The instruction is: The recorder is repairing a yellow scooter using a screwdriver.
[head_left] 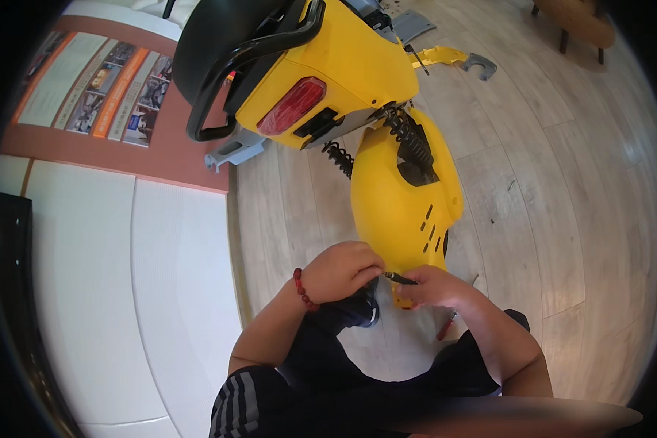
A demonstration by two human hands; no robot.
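My left hand (343, 270), with red beads at its wrist, is closed in a pinch; whatever lies between its fingertips is too small to make out. Just to the right, my right hand (439, 287) grips a small black rod-shaped piece (398, 278), whose tip points at the left fingertips. Both hands are over the rear end of the yellow fender (390, 212) of a scooter. Above it stands the yellow scooter body (350, 55), with a red tail light (293, 106), a black grab rail (259, 51) and a coil shock absorber (410, 139).
A red-handled screwdriver (446, 326) lies on the wood-look floor (518, 219) beside my right forearm. Loose panels rest farther off: a grey one (237, 150) at left, a yellow one (442, 55) beyond the body. A white panelled surface (124, 292) runs along the left.
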